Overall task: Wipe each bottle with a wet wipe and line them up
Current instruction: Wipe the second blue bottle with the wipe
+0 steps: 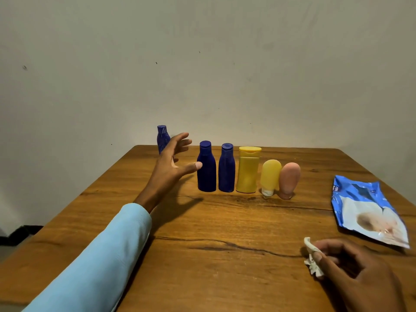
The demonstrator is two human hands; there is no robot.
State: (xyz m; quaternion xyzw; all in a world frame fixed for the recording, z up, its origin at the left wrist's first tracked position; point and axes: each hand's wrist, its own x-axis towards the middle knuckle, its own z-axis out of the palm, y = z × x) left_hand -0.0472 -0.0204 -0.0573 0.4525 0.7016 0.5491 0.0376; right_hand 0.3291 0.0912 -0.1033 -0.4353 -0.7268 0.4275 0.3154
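Several bottles stand in a row across the middle of the wooden table (225,233): a dark blue bottle (206,170), a second dark blue bottle (226,171), a yellow flip-cap bottle (247,172), a yellow tube (270,176) on its cap, and a pink tube (288,180) on its cap. Another blue bottle (163,138) stands apart near the table's far left corner. My left hand (174,162) hovers between that bottle and the row, fingers spread, holding nothing. My right hand (355,273) rests at the near right and pinches a crumpled white wet wipe (311,257).
A blue wet wipe pack (364,208) lies flat at the table's right side. A bare wall rises behind the far edge. The table's left edge runs diagonally beside my light blue sleeve (101,262).
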